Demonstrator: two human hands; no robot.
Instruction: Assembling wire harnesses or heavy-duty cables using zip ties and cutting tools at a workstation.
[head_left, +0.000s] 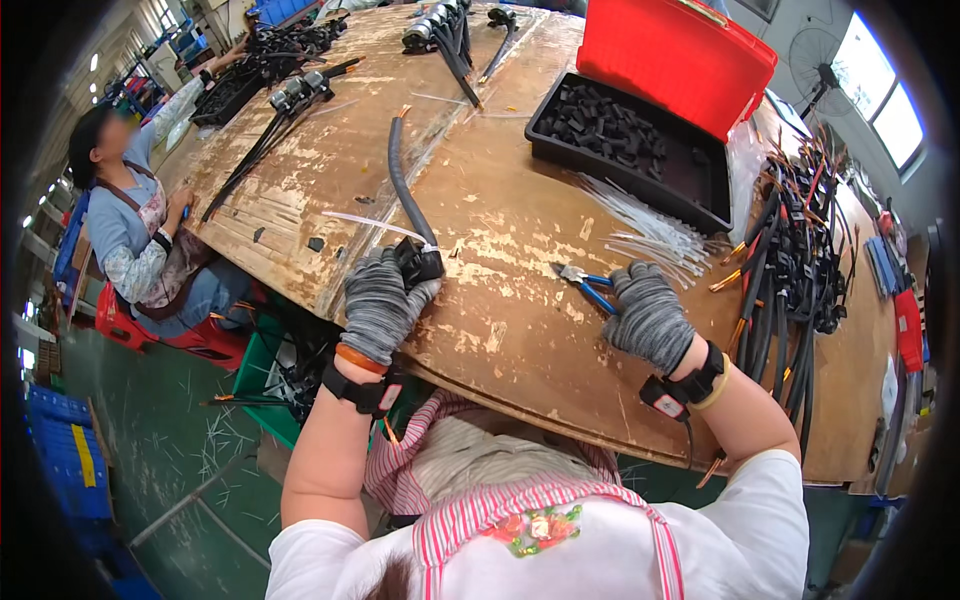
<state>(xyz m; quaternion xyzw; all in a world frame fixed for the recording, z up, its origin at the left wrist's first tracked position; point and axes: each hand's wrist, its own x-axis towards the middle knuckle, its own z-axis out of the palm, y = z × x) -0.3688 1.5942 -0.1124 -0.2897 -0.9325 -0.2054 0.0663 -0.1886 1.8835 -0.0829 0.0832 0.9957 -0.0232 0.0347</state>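
Observation:
My left hand point(376, 308), in a grey knitted glove, is closed around a black plastic connector point(424, 262) near the table's front edge. From it a thick dark cable point(402, 185) runs away across the wood, ending in bare copper. A white cable tie point(368, 220) circles the cable by the connector, its long tail sticking out to the left. My right hand point(652, 315), gloved alike, grips blue-handled side cutters point(592, 281). Their jaws point left, apart from the connector. The fingers under the left glove are partly hidden.
Loose white cable ties point(655, 235) lie beyond my right hand. Behind them stands a black tray point(632, 175) of small black parts, with a red bin point(675, 62) against it. Cable assemblies point(800, 240) are heaped at the right. A co-worker point(140, 220) sits at the left.

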